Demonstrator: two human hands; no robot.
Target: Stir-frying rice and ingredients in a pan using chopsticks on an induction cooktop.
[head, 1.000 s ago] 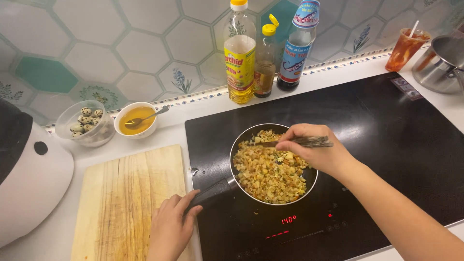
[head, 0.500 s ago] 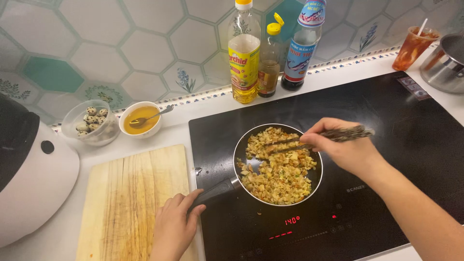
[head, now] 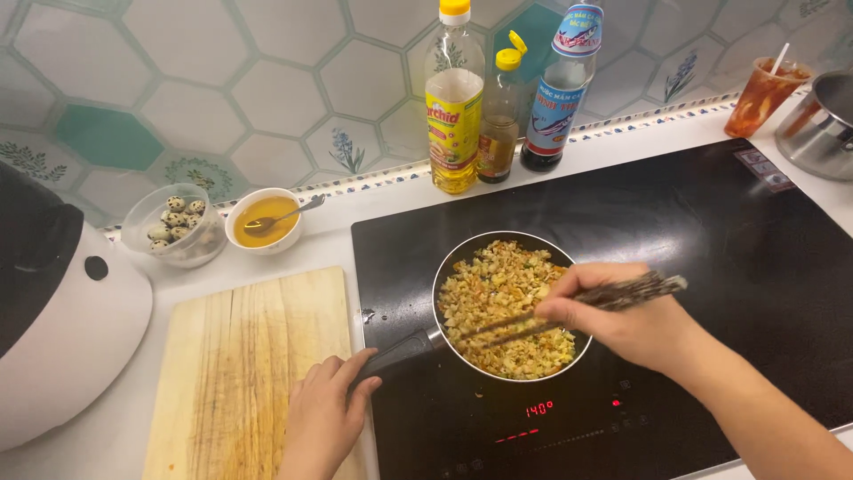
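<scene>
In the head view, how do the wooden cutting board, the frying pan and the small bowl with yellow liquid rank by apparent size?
1. Wooden cutting board, largest, though it lies nearest the camera.
2. Frying pan, with its handle in the left hand.
3. Small bowl with yellow liquid, clearly smallest.

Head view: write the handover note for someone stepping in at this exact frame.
Left hand: gripping the black pan handle.
Right hand: holds dark chopsticks, tips in the food.
Frying pan sits on the black induction hob, which is lit; it holds a chopped yellow-brown mix.
Wooden board lies left of the hob, bare.
Done: food is in the pan, heating.
Left: stirring; whether it is cooked cannot be told.
</scene>
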